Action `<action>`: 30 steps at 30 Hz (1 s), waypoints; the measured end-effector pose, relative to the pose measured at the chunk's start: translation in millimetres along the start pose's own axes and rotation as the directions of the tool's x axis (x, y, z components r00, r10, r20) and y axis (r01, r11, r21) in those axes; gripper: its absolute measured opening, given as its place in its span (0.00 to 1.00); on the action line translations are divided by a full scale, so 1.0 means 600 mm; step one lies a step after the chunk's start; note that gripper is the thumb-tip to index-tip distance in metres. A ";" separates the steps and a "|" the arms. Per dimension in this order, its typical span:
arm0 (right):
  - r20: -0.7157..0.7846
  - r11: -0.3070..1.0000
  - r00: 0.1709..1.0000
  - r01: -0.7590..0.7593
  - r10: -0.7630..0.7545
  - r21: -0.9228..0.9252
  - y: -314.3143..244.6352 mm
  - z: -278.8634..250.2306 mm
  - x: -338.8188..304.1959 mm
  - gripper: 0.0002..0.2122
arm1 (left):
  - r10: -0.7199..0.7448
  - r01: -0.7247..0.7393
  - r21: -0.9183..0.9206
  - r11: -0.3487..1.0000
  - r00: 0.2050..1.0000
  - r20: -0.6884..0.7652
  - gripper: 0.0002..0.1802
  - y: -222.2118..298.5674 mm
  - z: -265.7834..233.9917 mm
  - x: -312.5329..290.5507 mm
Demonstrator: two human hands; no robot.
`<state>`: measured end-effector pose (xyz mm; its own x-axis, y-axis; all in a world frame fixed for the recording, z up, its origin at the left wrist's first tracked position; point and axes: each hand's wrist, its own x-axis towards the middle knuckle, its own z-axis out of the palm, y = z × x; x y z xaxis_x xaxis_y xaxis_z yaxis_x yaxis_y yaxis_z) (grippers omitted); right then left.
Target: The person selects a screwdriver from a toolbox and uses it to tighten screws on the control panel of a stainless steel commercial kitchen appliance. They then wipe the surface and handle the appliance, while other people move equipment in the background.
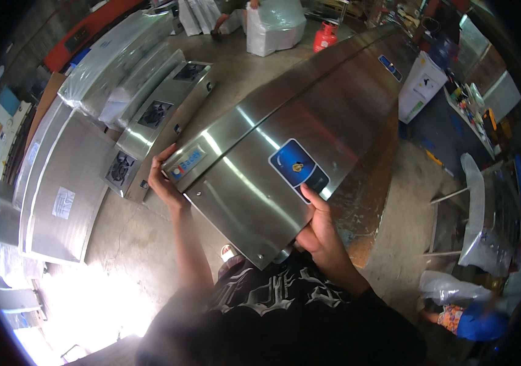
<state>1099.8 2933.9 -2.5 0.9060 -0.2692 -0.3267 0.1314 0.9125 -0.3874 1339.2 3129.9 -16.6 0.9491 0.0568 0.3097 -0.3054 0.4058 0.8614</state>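
A long stainless-steel appliance body stretches from my waist away to the upper right. A groove runs along its length, and its near end has a few small screws. My left hand is wrapped round its left near corner, beside a small printed label. My right hand grips the near right edge, thumb on top by a blue-and-black control plate and the other fingers hidden underneath. Below the near edge, a short round metal stub shows close to my right hand. Farther along sits a second blue plate.
Left of the body stands a steel stove with several burners, beside plastic-wrapped steel units. Beyond are a red gas cylinder and a wrapped block. A brown board and a cluttered dark bench lie right. People are partly visible far ahead and lower right.
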 end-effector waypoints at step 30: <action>-0.042 0.934 0.965 0.262 -0.260 0.242 -0.157 -0.135 0.031 0.39 | -0.010 0.011 0.287 0.958 1.000 -0.005 0.30 -0.012 -0.034 -0.003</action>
<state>1071.6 2817.9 -41.9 0.8232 -0.5095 -0.2507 0.4572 0.8565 -0.2393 1341.2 3145.5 -31.5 0.9526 0.0576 0.2989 -0.3039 0.1279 0.9441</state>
